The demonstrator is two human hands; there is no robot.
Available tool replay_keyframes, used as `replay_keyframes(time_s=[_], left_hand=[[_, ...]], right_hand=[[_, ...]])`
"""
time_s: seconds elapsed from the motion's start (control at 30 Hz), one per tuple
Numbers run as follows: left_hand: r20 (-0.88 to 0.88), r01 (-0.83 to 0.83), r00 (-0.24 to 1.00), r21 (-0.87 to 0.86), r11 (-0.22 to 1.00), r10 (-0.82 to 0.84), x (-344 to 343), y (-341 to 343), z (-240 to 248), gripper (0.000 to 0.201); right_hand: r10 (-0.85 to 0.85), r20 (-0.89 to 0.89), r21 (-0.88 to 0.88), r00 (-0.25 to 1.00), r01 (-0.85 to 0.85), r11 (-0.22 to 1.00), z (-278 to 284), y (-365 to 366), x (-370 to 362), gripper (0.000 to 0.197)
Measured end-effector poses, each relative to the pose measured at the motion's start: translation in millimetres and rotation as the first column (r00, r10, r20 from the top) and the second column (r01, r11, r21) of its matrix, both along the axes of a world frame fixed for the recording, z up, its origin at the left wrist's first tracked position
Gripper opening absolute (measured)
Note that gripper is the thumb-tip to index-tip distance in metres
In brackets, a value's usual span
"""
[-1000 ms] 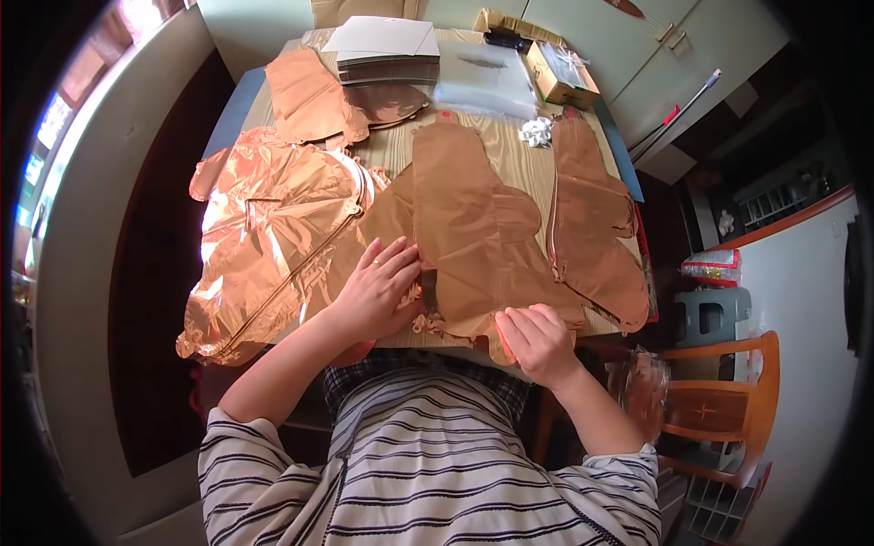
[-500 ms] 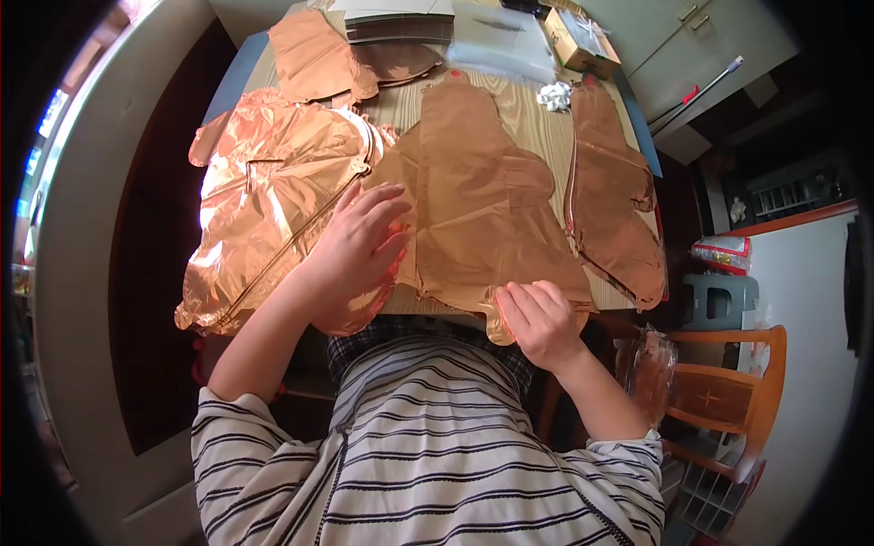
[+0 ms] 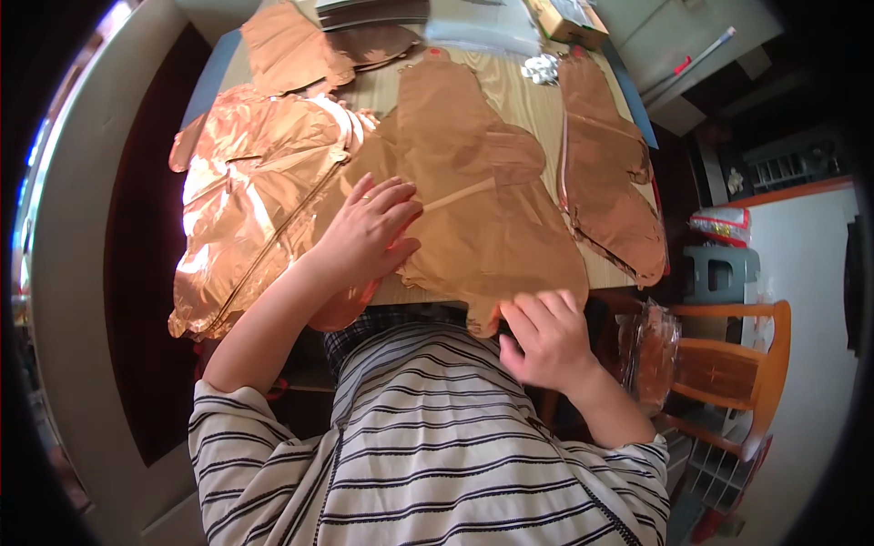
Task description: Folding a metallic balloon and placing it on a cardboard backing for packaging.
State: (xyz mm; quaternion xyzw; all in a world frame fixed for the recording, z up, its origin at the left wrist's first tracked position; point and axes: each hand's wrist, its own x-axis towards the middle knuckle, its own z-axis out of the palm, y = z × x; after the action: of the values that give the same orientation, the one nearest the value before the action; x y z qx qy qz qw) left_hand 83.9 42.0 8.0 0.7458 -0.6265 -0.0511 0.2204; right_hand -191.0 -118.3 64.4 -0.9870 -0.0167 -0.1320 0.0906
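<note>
A flat copper-coloured foil balloon lies in the middle of the table, its lower edge reaching the near table edge. My left hand rests over its left side, palm down, with fingers stretched out. At the near right corner is my right hand, its fingers bent over the foil edge beside a small rounded tab. The thumb stands apart from the fingers, and nothing shows gripped between them. Left of my left arm spreads a shiny, wrinkled pile of foil balloons.
Another flat foil balloon lies on the right, and one more at the far left. At the back are a dark-sided stack, clear plastic sheets and a cardboard box. A wooden chair stands right.
My right hand's fingers have loosened from the foil edge, and the thumb has come away. My left hand has shifted slightly on the foil. The view has tilted a little, moving the table up.
</note>
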Motion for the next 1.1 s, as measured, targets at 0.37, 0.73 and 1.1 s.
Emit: replay_keyframes(time_s=[0.37, 0.73, 1.1], left_hand=[[0.059, 0.119, 0.992, -0.109, 0.987, -0.113, -1.7, -26.7, -2.7, 0.054], [0.020, 0.182, 0.983, -0.117, 0.976, -0.181, 1.9, -27.7, -3.0, 0.059], [0.011, 0.174, 0.985, -0.104, 0.979, -0.174, -1.0, -31.1, -6.8, 0.059]], right_hand=[[-0.418, -0.559, 0.787, 0.716, 0.300, -0.539, -81.2, 23.1, -37.9, 0.046], [-0.292, -0.553, 0.538, 0.780, 0.067, -0.840, -76.5, 56.0, -22.1, 0.041], [-0.696, -0.424, 0.906, 0.580, 0.289, -0.311, -66.7, 42.9, -11.5, 0.048]])
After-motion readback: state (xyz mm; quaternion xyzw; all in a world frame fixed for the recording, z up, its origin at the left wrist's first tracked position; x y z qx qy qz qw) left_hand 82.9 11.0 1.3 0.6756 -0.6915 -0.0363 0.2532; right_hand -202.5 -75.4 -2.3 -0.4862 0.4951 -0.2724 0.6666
